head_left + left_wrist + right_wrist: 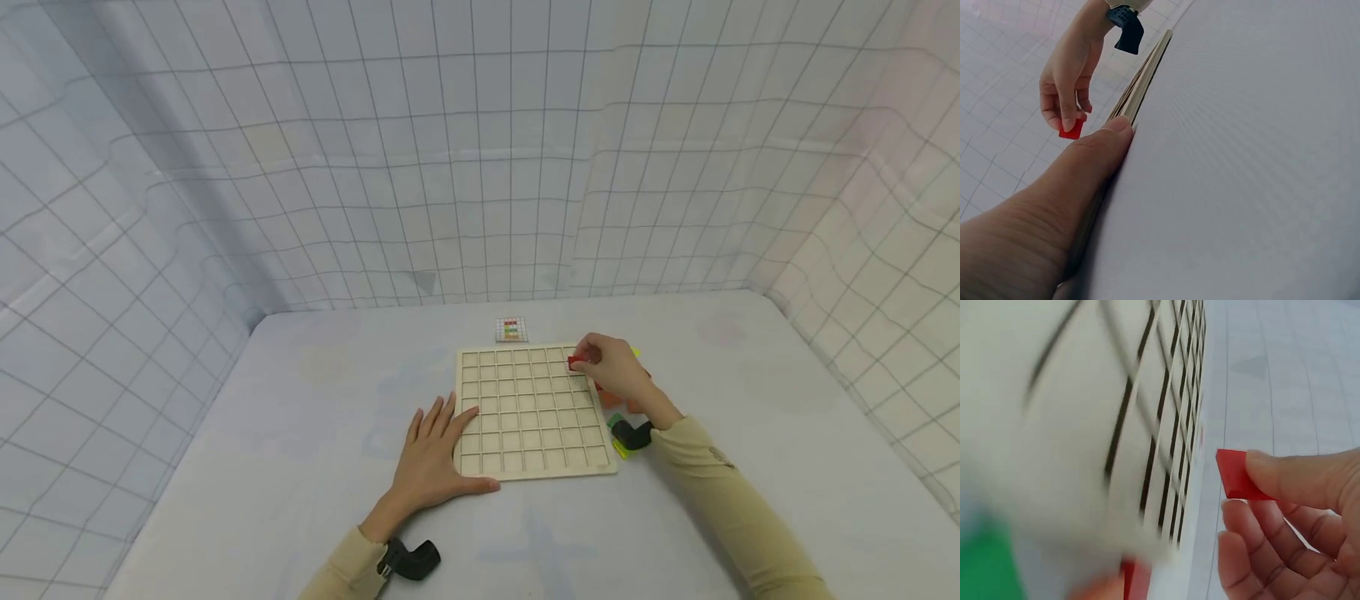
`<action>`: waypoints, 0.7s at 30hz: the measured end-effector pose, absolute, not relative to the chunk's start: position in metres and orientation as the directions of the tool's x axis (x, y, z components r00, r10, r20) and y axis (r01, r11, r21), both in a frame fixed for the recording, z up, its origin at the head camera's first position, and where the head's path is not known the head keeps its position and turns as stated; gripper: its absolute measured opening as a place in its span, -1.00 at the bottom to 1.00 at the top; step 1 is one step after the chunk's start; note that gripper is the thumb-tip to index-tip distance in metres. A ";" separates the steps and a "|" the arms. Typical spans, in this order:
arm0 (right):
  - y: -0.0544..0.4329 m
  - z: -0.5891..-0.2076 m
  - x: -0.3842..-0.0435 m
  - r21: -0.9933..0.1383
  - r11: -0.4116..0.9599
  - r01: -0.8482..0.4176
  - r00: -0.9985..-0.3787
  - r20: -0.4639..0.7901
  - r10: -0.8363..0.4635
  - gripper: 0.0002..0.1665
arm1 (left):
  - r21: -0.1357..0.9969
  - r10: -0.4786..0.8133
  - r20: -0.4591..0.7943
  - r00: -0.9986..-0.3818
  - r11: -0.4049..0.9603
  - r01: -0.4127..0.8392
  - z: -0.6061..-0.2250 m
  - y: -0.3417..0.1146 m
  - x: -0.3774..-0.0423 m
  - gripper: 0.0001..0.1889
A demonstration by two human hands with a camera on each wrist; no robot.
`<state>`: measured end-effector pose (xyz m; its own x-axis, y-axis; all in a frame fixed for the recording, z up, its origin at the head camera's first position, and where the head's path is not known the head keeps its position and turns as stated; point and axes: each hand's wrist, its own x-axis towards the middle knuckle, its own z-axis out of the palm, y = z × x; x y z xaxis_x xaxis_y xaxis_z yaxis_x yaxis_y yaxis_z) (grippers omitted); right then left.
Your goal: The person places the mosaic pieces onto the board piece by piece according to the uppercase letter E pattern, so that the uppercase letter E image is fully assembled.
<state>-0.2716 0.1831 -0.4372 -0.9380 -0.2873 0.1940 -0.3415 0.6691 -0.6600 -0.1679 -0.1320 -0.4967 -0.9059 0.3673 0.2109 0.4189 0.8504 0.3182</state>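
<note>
A cream board with a grid of square compartments (pixel 529 418) lies flat on the table. My left hand (pixel 429 468) rests at its left front corner with fingers spread, the thumb along the front edge. In the left wrist view that thumb (pixel 1100 147) presses against the board's side. Over the board's far right corner, my right hand (pixel 618 369) pinches a red square tile (pixel 1233 474) between thumb and fingers. The tile is held above the grid, tilted, as the right wrist view shows. The compartments in view hold no tiles.
Behind the board lies a small card (pixel 512 330) printed with a grid and coloured squares. Loose tiles lie along the board's right side, among them orange tiles (pixel 611 398) and a yellow tile (pixel 621 449), partly hidden by my right arm. Grid-patterned white cloth (pixel 510 208) hangs around the table.
</note>
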 end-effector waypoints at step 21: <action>0.109 -0.446 -0.289 -0.827 0.486 -0.283 -0.914 0.079 -0.398 -0.88 | 0.336 0.381 0.238 -0.893 0.830 0.444 -0.500 -0.132 -0.169 -0.13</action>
<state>-0.2886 0.1088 -0.4456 -0.9142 -0.3975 0.0794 -0.2832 0.4861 -0.8267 -0.1689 -0.1322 -0.5002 -0.8931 0.3815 0.2384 0.4444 0.8305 0.3359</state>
